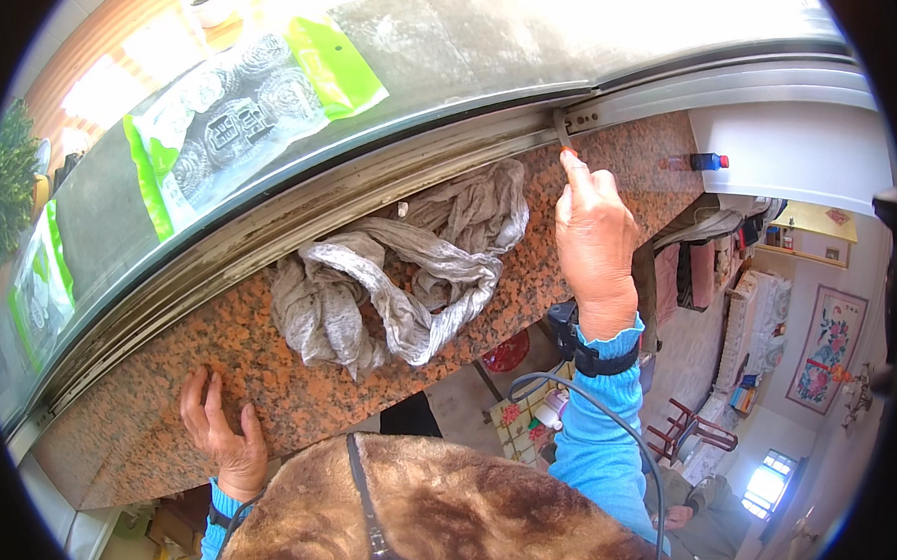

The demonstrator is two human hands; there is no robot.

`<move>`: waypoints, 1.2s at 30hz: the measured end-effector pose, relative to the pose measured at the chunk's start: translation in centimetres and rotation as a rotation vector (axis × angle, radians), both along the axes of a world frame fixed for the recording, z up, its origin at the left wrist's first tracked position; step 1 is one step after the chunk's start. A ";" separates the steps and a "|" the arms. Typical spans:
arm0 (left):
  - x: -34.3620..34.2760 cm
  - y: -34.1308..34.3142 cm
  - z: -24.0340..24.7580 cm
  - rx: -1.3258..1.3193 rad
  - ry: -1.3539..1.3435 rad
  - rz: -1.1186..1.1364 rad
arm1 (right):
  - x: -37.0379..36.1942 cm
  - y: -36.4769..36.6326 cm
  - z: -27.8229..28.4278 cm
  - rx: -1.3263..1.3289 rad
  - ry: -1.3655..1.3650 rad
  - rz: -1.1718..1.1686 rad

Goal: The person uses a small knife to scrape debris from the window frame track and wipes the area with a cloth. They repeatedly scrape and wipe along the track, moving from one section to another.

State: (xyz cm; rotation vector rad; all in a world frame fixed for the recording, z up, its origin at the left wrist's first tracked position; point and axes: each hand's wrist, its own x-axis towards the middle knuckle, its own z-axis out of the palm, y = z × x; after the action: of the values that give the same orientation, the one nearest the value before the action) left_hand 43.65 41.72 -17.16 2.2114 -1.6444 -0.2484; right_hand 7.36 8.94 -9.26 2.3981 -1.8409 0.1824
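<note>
Scraping the window track above the granite sill

Your right hand (596,236) pinched a small tool (561,128) into the track (373,177); your left hand (224,432) lay flat, released, on the sill (265,362). The crumpled rag (399,268) sat between them; short, steady strokes would have served best.

A crumpled grey cloth (409,268) lay in the middle of the frame. Green and clear bags (241,111) sat behind the glass at upper left. A small blue bottle (707,161) stood at upper right.
</note>
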 end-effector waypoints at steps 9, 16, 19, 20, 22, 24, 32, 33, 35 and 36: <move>-0.1 -0.2 0.0 -0.019 -0.004 -0.005 | -0.6 0.3 1.2 0.034 -0.055 -0.002; 0.0 -0.1 0.2 -0.004 0.000 0.003 | -0.7 -0.4 0.4 0.006 -0.001 0.007; -0.1 -0.1 0.1 -0.008 -0.003 -0.002 | -1.4 -0.6 0.8 0.057 -0.162 0.016; -0.1 -0.1 0.0 -0.013 -0.002 0.000 | -1.5 -0.5 1.0 0.085 -0.232 0.014; -0.1 0.0 0.0 -0.014 -0.002 0.003 | -1.7 -0.3 1.3 0.111 -0.294 0.044; -0.1 -0.1 0.0 -0.007 -0.006 0.002 | -1.8 0.0 1.4 0.129 -0.335 0.055; -0.1 -0.3 0.1 -0.033 -0.017 -0.004 | -2.0 1.0 1.7 0.181 -0.514 0.106; -0.2 -0.3 0.1 -0.037 -0.018 -0.002 | -2.0 1.0 1.7 0.185 -0.520 0.087; -0.2 -0.4 0.1 -0.041 -0.018 0.002 | -2.1 1.1 1.7 0.202 -0.512 0.040; -0.3 -0.4 0.2 -0.040 -0.018 0.005 | -2.1 1.1 1.8 0.186 -0.500 0.045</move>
State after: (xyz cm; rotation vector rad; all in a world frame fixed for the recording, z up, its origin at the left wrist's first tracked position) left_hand 43.37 41.32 -17.00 2.1939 -1.6391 -0.1939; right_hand 5.30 10.02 -7.49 2.7065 -2.0750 0.7019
